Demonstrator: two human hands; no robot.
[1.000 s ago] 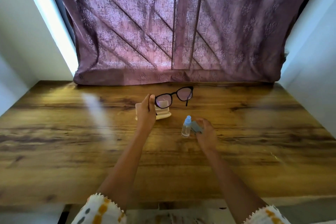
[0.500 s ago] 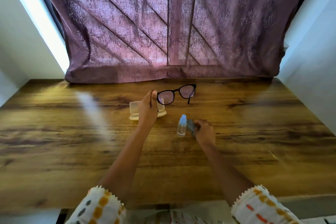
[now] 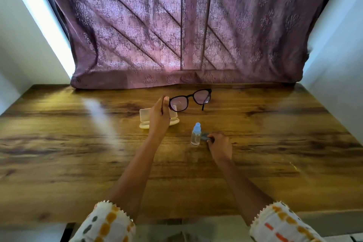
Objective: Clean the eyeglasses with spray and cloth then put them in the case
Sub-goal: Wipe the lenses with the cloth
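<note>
My left hand [image 3: 159, 116] holds the black-framed eyeglasses [image 3: 190, 100] by their left end, lifted above the table with the lenses facing me and one temple hanging down. Behind that hand lies the open cream-coloured case [image 3: 144, 117], partly hidden by it. A small clear spray bottle [image 3: 195, 135] with a pale blue cap stands upright just right of centre. Right next to the bottle, my right hand [image 3: 219, 146] pinches a small grey cloth [image 3: 205, 136] that rests on the table.
Everything sits on a wooden table [image 3: 78, 163] set between white walls. A purple patterned curtain [image 3: 186, 35] hangs along the back edge. The table's near edge runs close to my patterned sleeves.
The view has shifted slightly. My left hand keeps the glasses raised in about the same place. My right hand stays on the cloth beside the bottle, barely moved.
</note>
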